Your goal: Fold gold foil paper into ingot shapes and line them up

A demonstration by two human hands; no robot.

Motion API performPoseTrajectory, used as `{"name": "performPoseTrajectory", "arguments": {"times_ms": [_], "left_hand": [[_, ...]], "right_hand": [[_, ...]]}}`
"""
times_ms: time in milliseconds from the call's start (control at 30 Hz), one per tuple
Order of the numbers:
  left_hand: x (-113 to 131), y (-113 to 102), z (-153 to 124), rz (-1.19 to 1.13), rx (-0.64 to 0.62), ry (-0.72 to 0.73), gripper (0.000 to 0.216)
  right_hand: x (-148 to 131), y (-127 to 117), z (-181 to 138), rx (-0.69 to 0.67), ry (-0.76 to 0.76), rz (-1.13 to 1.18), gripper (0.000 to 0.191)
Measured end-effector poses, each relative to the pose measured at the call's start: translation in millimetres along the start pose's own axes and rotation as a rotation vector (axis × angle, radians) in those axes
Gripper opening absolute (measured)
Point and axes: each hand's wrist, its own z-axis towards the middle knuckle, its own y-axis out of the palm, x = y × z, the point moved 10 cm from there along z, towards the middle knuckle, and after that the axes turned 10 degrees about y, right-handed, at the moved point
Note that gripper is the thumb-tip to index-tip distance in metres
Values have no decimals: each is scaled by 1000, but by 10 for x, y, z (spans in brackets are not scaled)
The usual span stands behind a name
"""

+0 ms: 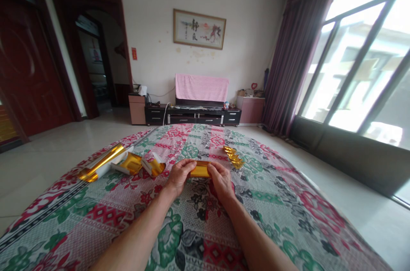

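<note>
Holding a gold strip (200,169) crosswise near the middle of the desk (275,220). Pinching one end in the left grip (179,177) and the other in the right grip (221,179), narrow on both sides and closed on nothing but the strip. Stretched straight between the two, with a darker band along the far edge. Possibly folded lengthwise, though too small in this view to be sure. Cannot tell whether touching the cloth (169,237) or lifted just off it. Reaching forward with both forearms (137,228) bare.

Can see, left of the left grip, a loose slanting line of foil: a near curl (156,168), a middle curl (132,163) just beside it, then a long roll (105,161) at the outer end. Can make out, just beyond the right grip, a short row of gold shapes (233,158), small, pointed and set close together.

Find the cloth printed with red, green and dark flowers. Looking past the desk, see a black cabinet (182,120), a pink towel (201,87) draped above it, and a framed picture (199,28) higher up. See also a red door (28,57) at left and a purple curtain (285,57) at right, beside a bright window (352,66).
</note>
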Motion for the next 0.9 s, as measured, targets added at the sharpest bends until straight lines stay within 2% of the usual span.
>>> {"name": "performPoseTrajectory", "arguments": {"times_ms": [567, 800, 900], "left_hand": [[35, 1, -7, 66, 3, 32, 20], [167, 28, -50, 297, -30, 96, 17], [197, 72, -59, 323, -59, 89, 19]], "right_hand": [[46, -35, 50, 25, -19, -73, 25], [-39, -69, 10, 110, -102, -246, 27], [-91, -62, -22, 136, -140, -334, 28]]}}
